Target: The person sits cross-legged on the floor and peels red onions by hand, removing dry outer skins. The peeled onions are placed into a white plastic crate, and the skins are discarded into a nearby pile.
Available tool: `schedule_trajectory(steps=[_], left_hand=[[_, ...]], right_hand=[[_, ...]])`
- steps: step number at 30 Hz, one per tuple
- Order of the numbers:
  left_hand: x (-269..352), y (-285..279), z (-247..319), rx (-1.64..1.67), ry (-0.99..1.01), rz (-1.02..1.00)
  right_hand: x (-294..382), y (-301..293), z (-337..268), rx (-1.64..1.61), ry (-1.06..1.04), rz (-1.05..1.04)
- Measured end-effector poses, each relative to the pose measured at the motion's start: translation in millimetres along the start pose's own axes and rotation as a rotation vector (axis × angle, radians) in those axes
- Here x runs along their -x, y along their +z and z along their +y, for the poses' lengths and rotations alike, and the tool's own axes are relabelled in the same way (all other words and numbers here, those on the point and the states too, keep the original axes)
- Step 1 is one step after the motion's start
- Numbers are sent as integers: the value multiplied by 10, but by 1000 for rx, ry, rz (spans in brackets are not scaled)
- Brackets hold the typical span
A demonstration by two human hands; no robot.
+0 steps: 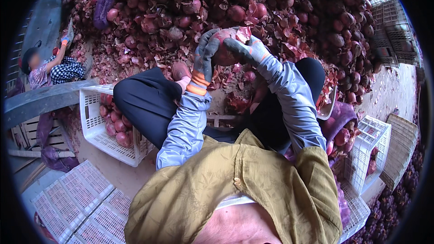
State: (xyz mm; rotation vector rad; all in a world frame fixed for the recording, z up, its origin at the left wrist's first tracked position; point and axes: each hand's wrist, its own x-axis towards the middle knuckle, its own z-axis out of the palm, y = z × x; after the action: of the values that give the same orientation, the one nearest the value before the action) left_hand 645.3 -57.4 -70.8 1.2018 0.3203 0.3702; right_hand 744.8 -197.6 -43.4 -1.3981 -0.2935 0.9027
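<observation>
Both my hands wear grey-coated work gloves and are raised in front of me over a large heap of red onions (237,13). Between them is a big red onion (224,54). My left hand (205,54) has its fingers round the onion's left side, its glove cuff orange. On the right side, my right hand (244,47) grips the same onion, with a loose piece of papery skin (243,34) standing up at the top. Onion skins lie scattered on the ground below the hands.
A white plastic crate (108,149) with onions stands left of my knee. At right are a purple mesh bag (339,118) of onions, a white crate (369,149) and stacked crates (393,34). Another person (51,64) sits at far left, beyond a grey beam (47,98).
</observation>
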Motion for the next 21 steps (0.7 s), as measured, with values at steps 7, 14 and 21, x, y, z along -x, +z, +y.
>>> schedule_trajectory(steps=[7, 14, 21], left_hand=[[44, 128, 109, -31, 93, 36], [14, -169, -219, 414, -71, 244], [37, -168, -93, 313, -61, 110]], right_hand=[[-33, 31, -15, 575, -181, 217], [-126, 146, 58, -194, -141, 338], [71, 259, -86, 490, -560, -14]])
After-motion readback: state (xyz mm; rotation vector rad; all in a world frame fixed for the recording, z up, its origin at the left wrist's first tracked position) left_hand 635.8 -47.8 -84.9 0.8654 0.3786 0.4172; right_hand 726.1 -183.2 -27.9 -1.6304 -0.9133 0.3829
